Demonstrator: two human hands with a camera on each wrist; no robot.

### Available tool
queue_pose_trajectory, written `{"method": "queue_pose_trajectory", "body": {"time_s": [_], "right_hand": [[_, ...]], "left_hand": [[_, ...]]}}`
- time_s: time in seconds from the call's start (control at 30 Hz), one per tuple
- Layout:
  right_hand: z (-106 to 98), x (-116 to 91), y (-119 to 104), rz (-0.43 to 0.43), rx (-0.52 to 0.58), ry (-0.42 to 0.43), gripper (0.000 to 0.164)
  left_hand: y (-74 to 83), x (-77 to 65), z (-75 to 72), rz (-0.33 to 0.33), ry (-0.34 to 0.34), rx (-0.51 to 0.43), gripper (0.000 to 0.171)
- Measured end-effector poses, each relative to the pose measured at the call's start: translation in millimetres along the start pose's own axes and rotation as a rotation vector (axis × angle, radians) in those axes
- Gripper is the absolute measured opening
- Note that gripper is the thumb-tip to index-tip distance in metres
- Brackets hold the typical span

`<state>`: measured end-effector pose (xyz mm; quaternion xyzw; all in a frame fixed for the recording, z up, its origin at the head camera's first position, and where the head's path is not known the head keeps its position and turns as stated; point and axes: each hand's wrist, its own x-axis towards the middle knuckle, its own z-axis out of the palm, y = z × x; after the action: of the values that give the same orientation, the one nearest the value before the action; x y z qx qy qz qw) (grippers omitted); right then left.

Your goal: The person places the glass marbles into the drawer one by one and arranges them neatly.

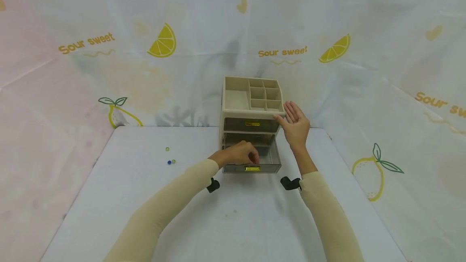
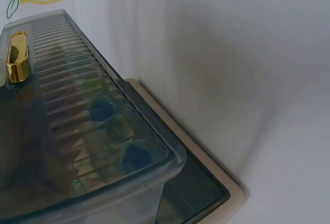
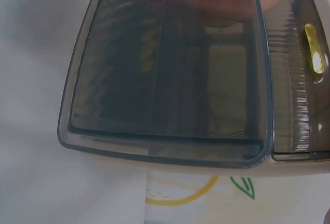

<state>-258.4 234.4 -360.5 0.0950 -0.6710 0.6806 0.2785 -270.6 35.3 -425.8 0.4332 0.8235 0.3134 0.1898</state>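
Head cam: left hand [image 1: 240, 153] is down in the pulled-out drawer [image 1: 233, 168], fingers curled, can't tell if they've got anything; right hand [image 1: 296, 128] is loose, thumb at the front corner of the box [image 1: 251, 113], and three beads [image 1: 169, 162] sit on the desk [image 1: 120, 173] off left. Left wrist cam: blurry blue blobs [image 2: 102, 109] show through the drawer. Right wrist cam: drawer juts out, so leaning on it could tip the box, I reckon

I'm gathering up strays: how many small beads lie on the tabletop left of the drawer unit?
3: a blue bead, a yellow-green bead just right of it, and a second yellow-green bead farther back. The left sleeve may hide others.
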Motion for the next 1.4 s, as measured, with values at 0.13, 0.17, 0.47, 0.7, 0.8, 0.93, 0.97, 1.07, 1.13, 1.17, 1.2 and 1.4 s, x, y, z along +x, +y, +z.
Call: {"method": "queue_pose_trajectory", "body": {"time_s": [0.13, 0.17, 0.47, 0.7, 0.8, 0.93, 0.97, 1.07, 1.13, 1.17, 1.2, 1.4], "right_hand": [[-0.1, -0.4, -0.1, -0.002, -0.004, -0.001, 0.069], [0.0, -0.5, 0.0, -0.001, -0.004, -0.001, 0.069], [0.9, -0.2, -0.2, 0.0, 0.001, 0.002, 0.068], [1.6, 0.3, -0.9, -0.006, 0.001, 0.001, 0.069], [1.4, 0.0, -1.3, -0.001, 0.003, 0.004, 0.069], [1.1, -0.7, -1.6, 0.005, -0.004, 0.002, 0.069], [0.8, -0.6, -1.4, 0.005, -0.006, 0.0, 0.069], [0.4, 0.0, 1.4, 0.008, 0.005, -0.002, 0.07], [-0.6, 1.3, 7.6, 0.009, 0.009, 0.004, 0.07], [-1.2, 2.0, 11.1, 0.008, 0.01, 0.009, 0.07], [-1.7, 2.6, 14.7, 0.005, 0.011, 0.014, 0.07], [0.1, -0.5, 3.4, 0.003, -0.012, 0.006, 0.069]], "left_hand": [[-0.4, 0.4, 0.5, -0.007, -0.007, 0.005, 0.014], [-0.1, 0.1, 0.6, -0.011, -0.007, 0.008, 0.013], [4.0, -2.0, -0.3, -0.034, 0.002, 0.016, 0.008], [3.1, -1.9, 0.0, -0.013, 0.015, 0.039, 0.007], [2.2, -1.6, 1.0, 0.018, 0.03, 0.052, 0.007], [2.0, -1.7, 1.6, 0.061, 0.082, 0.046, 0.008], [2.4, -1.9, 1.5, 0.07, 0.103, 0.041, 0.009], [3.5, -3.2, -0.5, 0.091, 0.168, 0.028, 0.01], [4.6, -5.2, -3.1, 0.104, 0.199, 0.027, 0.01], [4.7, -6.6, -4.6, 0.111, 0.21, 0.032, 0.009], [4.4, -8.3, -6.1, 0.119, 0.217, 0.038, 0.009], [-0.1, -24.1, -14.8, 0.156, 0.253, 0.09, 0.008]]}}
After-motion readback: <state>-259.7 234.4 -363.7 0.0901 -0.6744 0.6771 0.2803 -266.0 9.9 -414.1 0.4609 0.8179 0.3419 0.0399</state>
